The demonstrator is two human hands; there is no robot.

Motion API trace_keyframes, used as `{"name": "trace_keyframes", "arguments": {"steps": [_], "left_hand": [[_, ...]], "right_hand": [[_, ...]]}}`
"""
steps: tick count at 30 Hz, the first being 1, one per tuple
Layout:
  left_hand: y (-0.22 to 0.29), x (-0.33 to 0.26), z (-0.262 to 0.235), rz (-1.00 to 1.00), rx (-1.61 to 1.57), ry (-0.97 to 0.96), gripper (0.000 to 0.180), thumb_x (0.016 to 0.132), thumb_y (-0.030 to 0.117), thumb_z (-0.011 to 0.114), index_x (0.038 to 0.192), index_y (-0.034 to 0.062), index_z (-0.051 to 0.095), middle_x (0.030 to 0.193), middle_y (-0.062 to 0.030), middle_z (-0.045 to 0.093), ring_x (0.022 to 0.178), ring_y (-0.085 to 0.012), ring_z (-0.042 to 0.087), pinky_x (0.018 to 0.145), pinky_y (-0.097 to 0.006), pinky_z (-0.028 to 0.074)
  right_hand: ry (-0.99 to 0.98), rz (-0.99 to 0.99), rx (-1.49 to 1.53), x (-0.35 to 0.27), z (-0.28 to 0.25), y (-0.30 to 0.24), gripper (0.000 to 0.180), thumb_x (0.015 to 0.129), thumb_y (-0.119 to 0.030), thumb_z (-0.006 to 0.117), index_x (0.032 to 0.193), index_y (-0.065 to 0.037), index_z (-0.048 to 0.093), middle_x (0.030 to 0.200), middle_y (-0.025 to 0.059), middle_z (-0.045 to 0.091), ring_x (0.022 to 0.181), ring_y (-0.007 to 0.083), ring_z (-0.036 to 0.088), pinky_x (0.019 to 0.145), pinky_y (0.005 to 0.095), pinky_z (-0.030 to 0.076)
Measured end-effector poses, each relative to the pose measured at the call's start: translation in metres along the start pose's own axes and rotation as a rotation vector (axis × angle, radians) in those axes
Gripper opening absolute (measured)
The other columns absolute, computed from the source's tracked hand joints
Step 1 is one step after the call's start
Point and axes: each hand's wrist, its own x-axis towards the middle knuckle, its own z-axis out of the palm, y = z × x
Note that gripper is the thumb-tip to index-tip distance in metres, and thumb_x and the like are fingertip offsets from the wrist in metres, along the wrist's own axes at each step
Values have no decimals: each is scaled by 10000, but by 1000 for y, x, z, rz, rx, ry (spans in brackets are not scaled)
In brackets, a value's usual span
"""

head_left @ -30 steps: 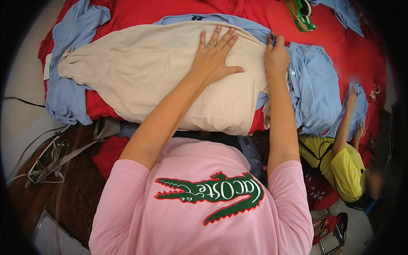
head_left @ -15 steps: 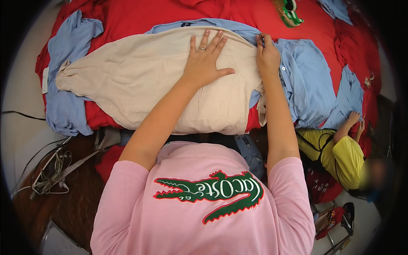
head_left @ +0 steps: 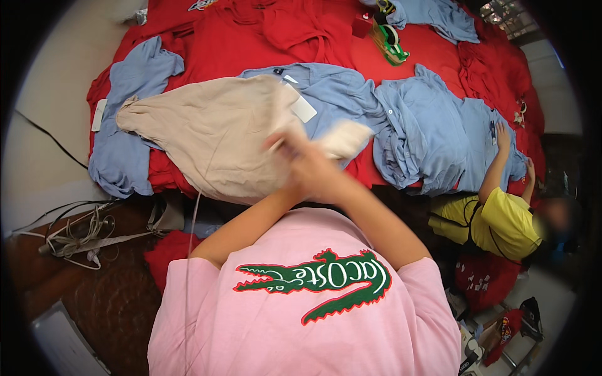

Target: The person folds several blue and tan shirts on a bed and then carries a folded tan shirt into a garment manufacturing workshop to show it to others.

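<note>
The person's bare right hand [head_left: 310,166] blurs above a long cream-beige cloth garment [head_left: 200,128], whose main spread lies toward ten o'clock from it, with a blurred cream fabric flap [head_left: 343,139] toward two; I cannot tell whether it grasps, nor the hold of the left hand, lost behind it; a white rectangular card [head_left: 304,109] shows at twelve o'clock

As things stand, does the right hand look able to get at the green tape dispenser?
Likely yes: no hard object shows between the right hand and the green tape dispenser, only the beige garment, blue garment and red fabric, though the arm would need to stretch.
</note>
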Motion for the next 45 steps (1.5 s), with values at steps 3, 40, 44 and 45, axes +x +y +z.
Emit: {"name": "trace_keyframes", "arguments": {"steps": [3, 40, 44, 45], "left_hand": [[44, 0, -39, -474, -491, 329, 418, 1004, 365, 578, 1259, 37, 622, 1101, -111, 711, 991, -269, 661, 937, -425, 507], [37, -53, -308, -772, -631, 657, 561, 1061, 461, 423, 1450, 62, 492, 1457, -107, 555, 1347, -300, 504, 1147, -447, 391], [21, -117, -339, -952, -535, 826, 462, 1036, 404, 489, 1311, 40, 567, 1252, -133, 663, 1184, -275, 626, 990, -377, 496], [24, -120, -339, -934, -350, 891, 433, 1034, 388, 490, 1272, 39, 583, 1188, -121, 683, 1125, -259, 653, 945, -359, 511]], "right_hand": [[-294, -280, 294, -15, 8, -39, 293, 940, 0, 533, 1199, -62, 657, 986, 39, 654, 927, 133, 616, 801, 281, 489], [625, 280, -486, -8, -277, 117, 286, 897, -280, 780, 984, -12, 737, 878, -4, 685, 807, 88, 573, 735, 250, 446], [845, 67, -405, 14, -229, 143, 283, 964, -228, 696, 1109, 14, 716, 1039, 86, 720, 965, 141, 633, 894, 283, 483], [921, 46, -332, 20, -211, 140, 277, 980, -205, 671, 1142, 17, 708, 1075, 113, 723, 1007, 155, 643, 933, 289, 487]]}}
